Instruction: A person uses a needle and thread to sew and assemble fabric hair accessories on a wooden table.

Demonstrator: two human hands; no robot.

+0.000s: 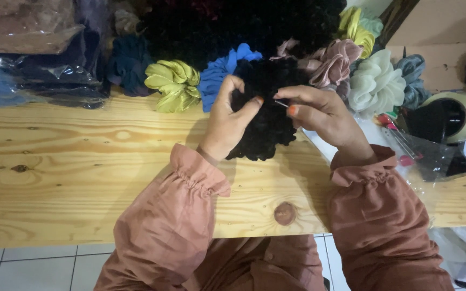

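My left hand [227,121] grips a black fluffy scrunchie [268,126] above a pale wooden table [82,172], thumb and fingers pinching its left side. My right hand [319,110] pinches a thin silver needle [281,103] at the scrunchie's upper right edge. Both wrists wear gathered rust-pink sleeves. Much of the scrunchie's middle is hidden behind my fingers.
Along the table's back lie a yellow-green scrunchie [173,83], a blue one [219,73], a pink one [335,62], a pale mint one [376,86] and a dark fabric pile [233,27]. Plastic-wrapped fabric [33,64] sits back left. A tape roll [454,116] stands at the right.
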